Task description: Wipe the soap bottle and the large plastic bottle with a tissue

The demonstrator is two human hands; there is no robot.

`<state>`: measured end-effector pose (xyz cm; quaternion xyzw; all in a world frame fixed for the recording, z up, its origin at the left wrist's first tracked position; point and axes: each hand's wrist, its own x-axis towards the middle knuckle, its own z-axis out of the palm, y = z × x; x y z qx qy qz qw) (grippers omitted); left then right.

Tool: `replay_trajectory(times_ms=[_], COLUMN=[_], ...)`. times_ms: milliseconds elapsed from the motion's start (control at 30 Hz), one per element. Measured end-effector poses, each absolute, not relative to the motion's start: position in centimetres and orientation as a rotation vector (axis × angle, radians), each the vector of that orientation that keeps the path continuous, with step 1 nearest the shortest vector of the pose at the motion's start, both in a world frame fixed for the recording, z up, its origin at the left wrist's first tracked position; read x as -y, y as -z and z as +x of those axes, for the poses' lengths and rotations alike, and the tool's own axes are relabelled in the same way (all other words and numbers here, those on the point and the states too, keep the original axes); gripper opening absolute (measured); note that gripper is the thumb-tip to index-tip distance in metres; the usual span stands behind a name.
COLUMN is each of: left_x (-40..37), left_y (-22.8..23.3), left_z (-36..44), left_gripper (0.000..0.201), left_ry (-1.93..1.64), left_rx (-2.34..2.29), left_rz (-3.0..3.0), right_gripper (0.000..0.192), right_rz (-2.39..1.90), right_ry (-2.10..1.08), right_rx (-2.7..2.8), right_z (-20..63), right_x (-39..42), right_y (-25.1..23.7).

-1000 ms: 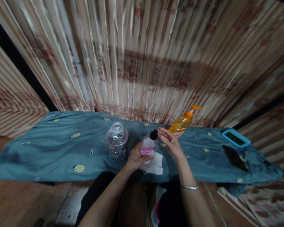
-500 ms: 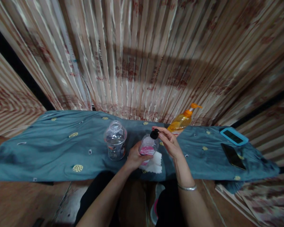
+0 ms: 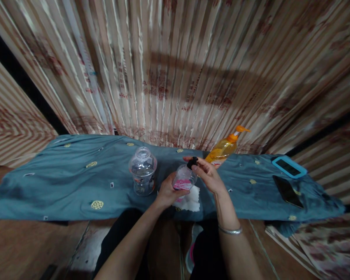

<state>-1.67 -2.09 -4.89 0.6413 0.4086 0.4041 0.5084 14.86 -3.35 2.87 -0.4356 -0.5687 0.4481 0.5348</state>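
Note:
My left hand (image 3: pixel 167 192) is wrapped round a clear bottle (image 3: pixel 185 177) with a pink label, tilted slightly to the right. At its neck sits a black cap (image 3: pixel 192 162), gripped between the thumb and fingers of my right hand (image 3: pixel 208 175). Whether the cap is loose from the neck I cannot tell. Under the bottle lies a white cloth (image 3: pixel 192 200) with a scalloped edge. To the left stands a clear wide-shouldered plastic bottle (image 3: pixel 143 171), apart from my hands. Behind my right hand is a bottle of amber liquid (image 3: pixel 223 149) with an orange pump top.
A blue-green cloth with yellow prints (image 3: pixel 76 175) covers the long table. A blue-framed device (image 3: pixel 290 167) and a black phone (image 3: pixel 287 191) lie at the right end. Striped curtains (image 3: pixel 163 77) hang close behind the table.
The fingers of my right hand have shifted and wrap further round the black cap. My left hand keeps its hold on the bottle.

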Motion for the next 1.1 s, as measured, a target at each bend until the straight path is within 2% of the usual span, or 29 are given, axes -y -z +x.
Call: replay_trajectory(times_ms=[133,333,533,633,733,800,867,967,1100], left_x=[2.1,2.2,2.6,2.8,2.9,2.9,3.0,3.1,3.3], left_y=[5.2,5.6,5.3,4.9,4.8,4.8,4.9,5.0,5.0], left_z=[-1.7,-1.7,-1.5,-1.6,-1.7,-1.8,-1.9,-2.1,-2.1], left_gripper=[0.066,0.069,0.071,0.081,0.094,0.09,0.078,0.066,0.065], left_ry=[-0.994,-1.0,-1.001,-0.991,-0.979,-0.978,-0.982,-0.99,-0.99], left_rx=[-0.965,-0.99,-1.005,-1.03,-1.111,-1.115,-1.085,-1.069,-1.08], left_rz=[1.59,1.6,1.629,1.634,1.599,1.602,1.621,1.629,1.618], right_gripper=[0.051,0.035,0.038,0.042,0.033,0.025,0.018,0.018,0.019], right_rz=[-1.016,-1.032,-0.991,-1.034,-1.265,-1.512,-1.746,-1.957,-2.069], right_ry=[-1.015,-0.916,-0.868,-0.797,-0.702,-0.63,-0.569,-0.499,-0.448], right_rx=[1.316,1.272,1.242,1.225,1.224,1.229,1.264,1.347,1.454], right_z=[14.8,14.7,15.3,17.1,19.7,21.4,22.6,23.3,23.1], right_x=[3.0,2.9,4.0,3.5,2.7,2.6,3.0,3.9,4.6], right_y=[-2.5,-2.5,-4.0,-2.9,0.3,3.0,5.1,6.8,7.3])
